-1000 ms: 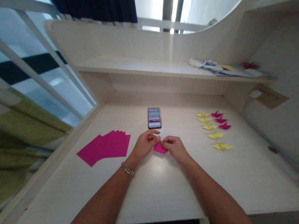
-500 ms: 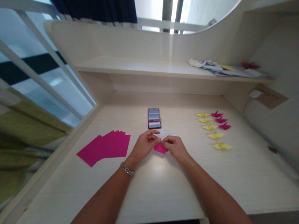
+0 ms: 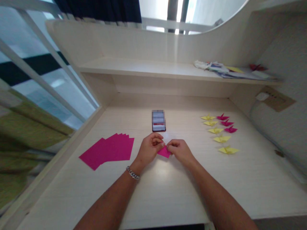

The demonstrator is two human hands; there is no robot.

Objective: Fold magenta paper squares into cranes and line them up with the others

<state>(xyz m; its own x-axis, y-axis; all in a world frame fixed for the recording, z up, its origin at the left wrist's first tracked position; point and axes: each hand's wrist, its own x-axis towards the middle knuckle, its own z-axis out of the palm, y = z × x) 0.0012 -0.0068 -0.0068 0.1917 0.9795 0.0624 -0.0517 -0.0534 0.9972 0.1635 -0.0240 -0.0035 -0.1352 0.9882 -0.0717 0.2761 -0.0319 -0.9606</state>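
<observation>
A small folded piece of magenta paper (image 3: 164,152) lies at the middle of the pale wooden desk (image 3: 155,191). My left hand (image 3: 150,149) pinches its left corner with curled fingers, a metal bracelet on that wrist. From the right, my right hand (image 3: 180,149) pinches the same piece, fingers closed. The two hands almost touch over the paper.
A fan of magenta paper sheets (image 3: 107,150) lies left of my hands. A phone (image 3: 158,121) lies just behind them. Several yellow folded cranes (image 3: 219,134) and three magenta ones (image 3: 226,123) sit in rows at the right. Papers (image 3: 230,71) clutter the shelf above.
My hands have drawn slightly closer together on the folded paper, and my left fingers have curled tighter. Nothing else has moved.
</observation>
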